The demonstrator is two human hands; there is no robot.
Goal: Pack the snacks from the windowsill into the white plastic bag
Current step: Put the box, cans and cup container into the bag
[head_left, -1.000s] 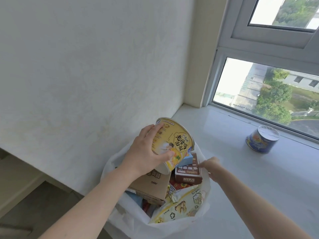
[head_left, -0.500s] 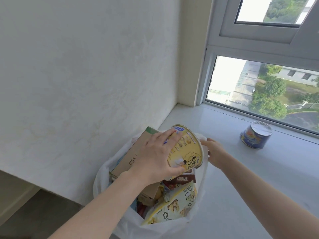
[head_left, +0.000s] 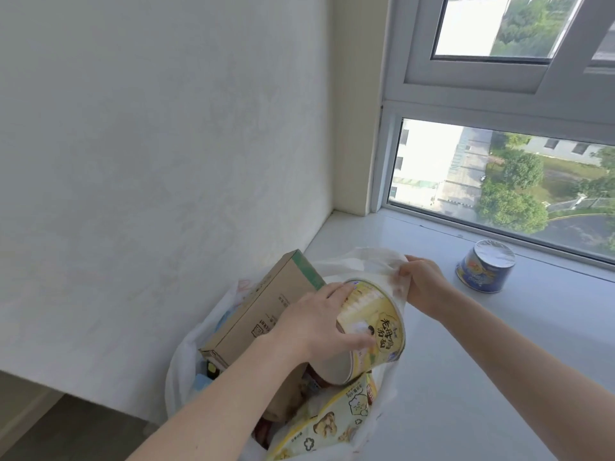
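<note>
Fingers (head_left: 336, 291) of the left hand (head_left: 316, 321) are curled over the side wall of the yellow noodle cup (head_left: 372, 324), with the thumb pressed against its lower face; the grip is closed on the cup. The left forearm runs up from the near left edge of the view, wrist bent slightly toward the right. The cup is tilted, its plain paper base pointing down and near, its printed wide end facing right, and it sits in the mouth of the white plastic bag (head_left: 186, 371).

The right hand (head_left: 421, 284) pinches the far right rim of the bag, thumb and fingers closed on a bunched fold of thin, crinkled film. The right forearm extends from the near right corner across the windowsill (head_left: 499, 377).

Inside the bag, a rectangular brown cardboard box (head_left: 263, 311) with a green end panel leans against the left side, touching the cup. A glossy yellow snack pouch (head_left: 332, 424) with cartoon printing lies near, below the cup.

The bag hangs at the left end of the smooth, pale windowsill, next to a matte textured wall (head_left: 149, 144). A short cylindrical blue tin (head_left: 484, 271) with a silver foil lid stands on the sill to the far right, well apart from the bag, close to the window frame (head_left: 382, 161).
</note>
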